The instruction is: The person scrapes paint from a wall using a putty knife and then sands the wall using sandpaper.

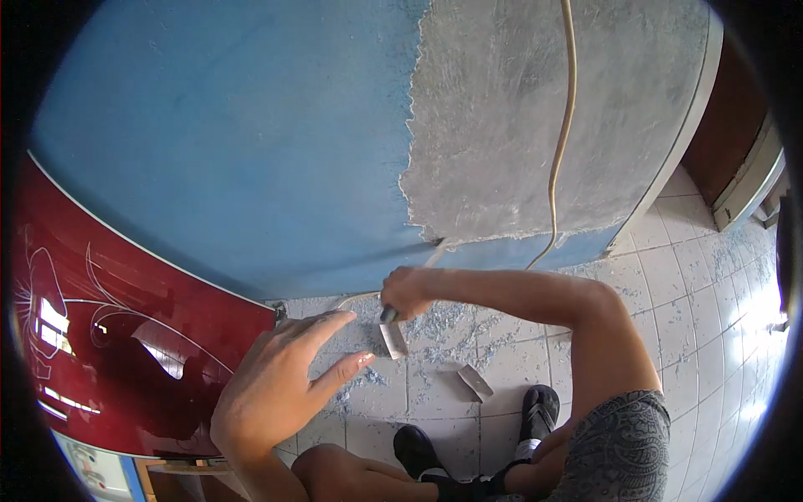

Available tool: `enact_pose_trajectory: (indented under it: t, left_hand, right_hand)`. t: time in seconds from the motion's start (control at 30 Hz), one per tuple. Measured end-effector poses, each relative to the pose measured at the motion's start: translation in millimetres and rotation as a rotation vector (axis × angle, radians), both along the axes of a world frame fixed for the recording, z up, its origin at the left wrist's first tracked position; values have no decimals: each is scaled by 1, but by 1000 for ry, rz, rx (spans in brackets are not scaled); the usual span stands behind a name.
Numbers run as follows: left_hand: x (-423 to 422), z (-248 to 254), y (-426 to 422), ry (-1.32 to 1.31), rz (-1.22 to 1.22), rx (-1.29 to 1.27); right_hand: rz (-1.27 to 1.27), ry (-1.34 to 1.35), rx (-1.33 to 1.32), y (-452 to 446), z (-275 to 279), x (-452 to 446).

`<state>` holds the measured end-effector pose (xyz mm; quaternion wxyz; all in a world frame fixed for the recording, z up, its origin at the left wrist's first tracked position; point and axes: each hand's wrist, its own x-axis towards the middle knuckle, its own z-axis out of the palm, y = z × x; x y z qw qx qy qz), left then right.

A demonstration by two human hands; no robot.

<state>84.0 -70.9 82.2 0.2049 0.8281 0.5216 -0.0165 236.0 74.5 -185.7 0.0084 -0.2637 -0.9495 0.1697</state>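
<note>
My right hand (407, 293) is closed around the dark handle of a scraper (434, 253). The blade's tip meets the wall low down, by the ragged edge between the blue paint (251, 151) and the bare grey plaster (493, 125). My left hand (288, 364) hovers over the floor, fingers and thumb apart, with nothing in it. Under my right hand lies a flat, pale, folded-looking piece (393, 341) on the tiles. A similar piece (475, 383) rests nearer my feet.
Blue paint flakes (456, 326) litter the white tiled floor (435, 418). A beige cable (562, 134) hangs down the wall. At left stands a glossy red panel (125, 335) with white line patterns. A brown door (728, 117) is at far right. My dark shoes (416, 448) are below.
</note>
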Motion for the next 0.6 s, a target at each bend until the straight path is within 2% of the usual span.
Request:
enact_pose_trajectory:
  t: [0.03,0.13,0.17,0.3,0.4,0.43,0.53,0.57,0.6]
  left_hand:
    - [0,1,-1,-1,-4,-1]
    - [3,0,1,-20,-13,-29]
    - [4,0,1,-27,-16,-40]
    - [2,-1,1,17,20,-25]
    - [1,2,-1,15,-2,-9]
    - [0,0,-1,-7,-15,1]
    - [-1,-2,1,-10,-27,-4]
    - [-2,-2,1,-6,-22,-6]
    - [-1,0,-1,2,-9,-8]
  right_hand:
    - [-10,-53,-10,-13,13,-7]
    - [74,63,-44,-39,41,-21]
    - [110,158,54,-37,34,-17]
    - [-118,52,-136,15,-6,3]
    - [84,32,59,-10,-1,-17]
    - [97,128,-6,-26,18,-18]
    - [115,66,-19,-8,5,-13]
    - [195,-1,26,12,-3,-4]
    - [124,-3,-9,10,1,-1]
